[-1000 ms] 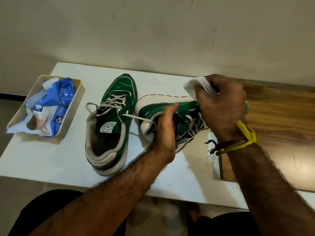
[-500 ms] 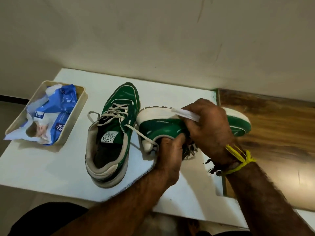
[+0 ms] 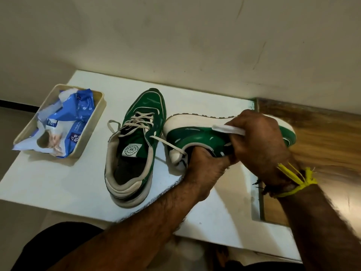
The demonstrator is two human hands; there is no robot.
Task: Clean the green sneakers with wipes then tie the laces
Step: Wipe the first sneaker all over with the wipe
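- 2 green sneakers are on the white table (image 3: 58,182): the upright sneaker (image 3: 134,145) stands on its sole with the toe toward the wall, and the tipped sneaker (image 3: 195,137) is turned on its side just to its right, sole edge facing the wall.
- We judge the tipping is deliberate, since it brings the glossy green side panel up where a wipe can reach it.
- Our left hand (image 3: 205,167) grips the tipped sneaker at its collar, fingers curled into the opening, which we take as the brace against the rubbing.
- Our right hand (image 3: 259,145) is clenched round a folded white wipe (image 3: 228,130) and presses it on the green side near the midsole; the fingertips are hidden, so how firmly is probably not something we can tell.
- The laces (image 3: 136,122) on the upright sneaker lie loose, 1 end trailing across to the tipped shoe, so tying is not yet done.
- The blue wipes pack (image 3: 64,124) sits in a beige tray (image 3: 97,112) well apart on the left, out of the way of the wiping.
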